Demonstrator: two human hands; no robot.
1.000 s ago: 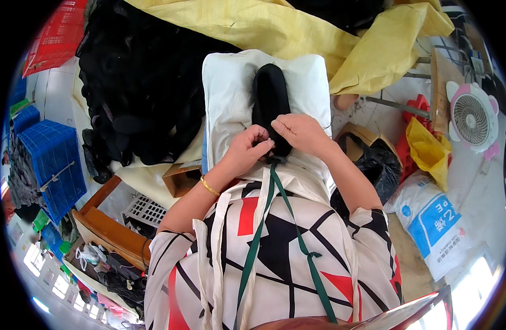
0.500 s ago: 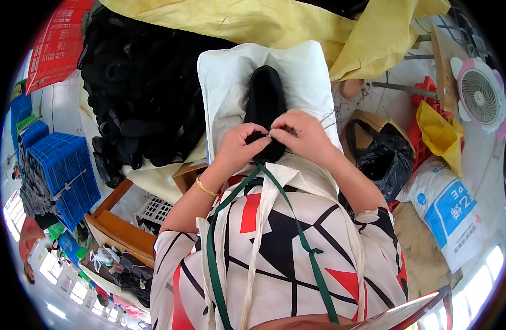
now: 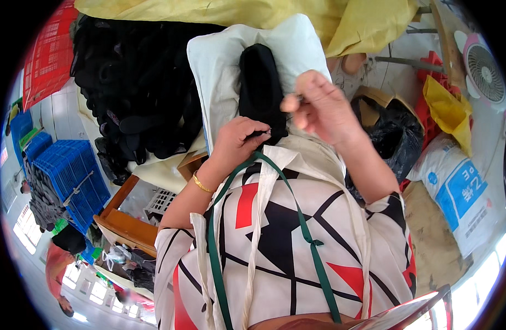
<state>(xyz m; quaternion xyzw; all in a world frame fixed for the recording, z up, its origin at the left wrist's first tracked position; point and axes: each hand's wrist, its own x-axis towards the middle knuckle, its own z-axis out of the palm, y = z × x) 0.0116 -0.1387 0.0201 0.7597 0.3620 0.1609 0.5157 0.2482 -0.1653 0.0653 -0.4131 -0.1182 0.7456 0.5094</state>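
Observation:
A black fabric shoe (image 3: 260,88) lies lengthwise on a white cloth-covered cushion (image 3: 215,55) before me, its opening facing up. My left hand (image 3: 241,138) is closed in a pinch at the shoe's near end, with a small light spot showing at its fingertips. Raised to the right of the shoe is my right hand (image 3: 323,107), smeared by motion. Its thumb and fingers are curled together; whatever they pinch is too small to make out.
A big heap of black shoe pieces (image 3: 137,88) lies to the left. Yellow cloth (image 3: 209,12) spans the far side. At right are a black plastic bag (image 3: 388,135), a yellow bag (image 3: 445,113), a white-and-blue sack (image 3: 456,187) and a fan (image 3: 485,69). Blue crates (image 3: 74,176) stand far left.
My right hand has left the shoe's near end, moving up and to the right. My left hand stays pinched there. The whole view has shifted slightly.

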